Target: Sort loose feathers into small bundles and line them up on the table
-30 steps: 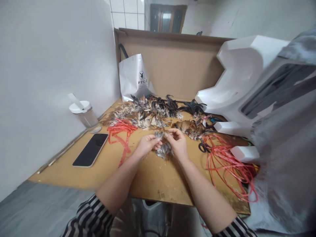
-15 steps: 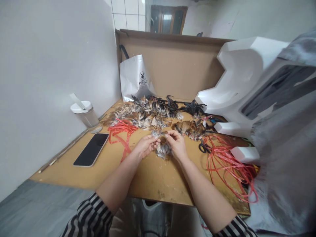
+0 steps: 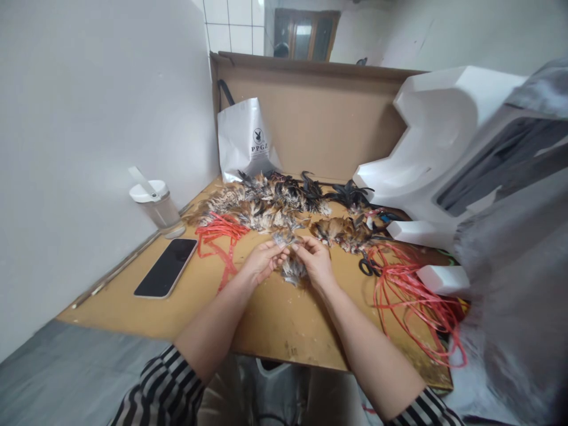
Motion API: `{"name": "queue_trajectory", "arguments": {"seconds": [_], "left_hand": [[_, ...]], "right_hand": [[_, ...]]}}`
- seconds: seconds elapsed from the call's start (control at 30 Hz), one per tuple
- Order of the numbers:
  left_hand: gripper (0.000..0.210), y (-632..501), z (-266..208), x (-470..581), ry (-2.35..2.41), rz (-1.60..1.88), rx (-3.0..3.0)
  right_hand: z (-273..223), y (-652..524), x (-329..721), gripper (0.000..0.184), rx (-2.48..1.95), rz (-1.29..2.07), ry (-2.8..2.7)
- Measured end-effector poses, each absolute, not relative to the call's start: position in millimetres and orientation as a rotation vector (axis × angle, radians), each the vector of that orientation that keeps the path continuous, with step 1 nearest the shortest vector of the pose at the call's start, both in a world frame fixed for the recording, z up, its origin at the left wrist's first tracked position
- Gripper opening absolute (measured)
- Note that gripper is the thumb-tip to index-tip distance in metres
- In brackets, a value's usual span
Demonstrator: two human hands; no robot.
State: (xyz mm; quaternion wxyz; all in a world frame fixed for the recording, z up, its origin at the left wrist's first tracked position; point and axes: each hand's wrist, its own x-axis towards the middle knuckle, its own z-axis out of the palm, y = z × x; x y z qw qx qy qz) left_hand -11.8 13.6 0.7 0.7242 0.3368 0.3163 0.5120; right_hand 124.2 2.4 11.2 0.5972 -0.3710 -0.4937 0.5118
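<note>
Just above the middle of the cardboard-coloured tabletop, my left hand (image 3: 265, 260) pinches a small tuft of feathers (image 3: 282, 238) between thumb and fingers. Right beside it, my right hand (image 3: 315, 259) is closed at the same tuft, its thumb and forefinger pressed together. Below and between the hands lies a small grey and brown bunch of feathers (image 3: 293, 272). Behind them stretches a heap of brown, white and black feathers (image 3: 266, 207). A smaller pile of brown feathers (image 3: 339, 229) lies to the right. The exact grip of the fingertips is too small to make out.
Red plastic strips (image 3: 224, 228) lie left of the hands, and a larger red tangle (image 3: 412, 296) lies right, beside black-handled scissors (image 3: 367, 266). A phone (image 3: 166, 268), a lidded cup (image 3: 157, 207), a silver bag (image 3: 244, 139) and white foam (image 3: 439, 124) surround the work area.
My right hand's fingers have shifted slightly left and down, closer to my left hand at the tuft. The whole view has moved a little.
</note>
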Motion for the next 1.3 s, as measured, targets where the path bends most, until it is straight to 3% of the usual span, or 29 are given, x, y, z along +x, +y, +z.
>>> {"name": "queue_trajectory", "arguments": {"seconds": [0.17, 0.37, 0.77, 1.1, 1.3], "left_hand": [[0.007, 12, 1, -13, 0.613, 1.003, 0.734], [0.005, 10, 1, -15, 0.6, 0.917, 0.728], [0.015, 7, 4, -10, 0.728, 1.03, 0.863], [0.007, 9, 4, -12, 0.608, 0.871, 0.576], [0.004, 11, 4, -8, 0.661, 1.093, 0.663]], "right_hand": [[17, 1, 131, 0.03, -0.79, 1.295, -1.249], [23, 0, 141, 0.021, -0.828, 1.345, -1.402], [13, 6, 133, 0.027, -0.876, 1.394, -1.045], [13, 6, 130, 0.02, -0.883, 1.132, -1.215], [8, 5, 124, 0.027, -0.925, 1.222, -1.086]]}}
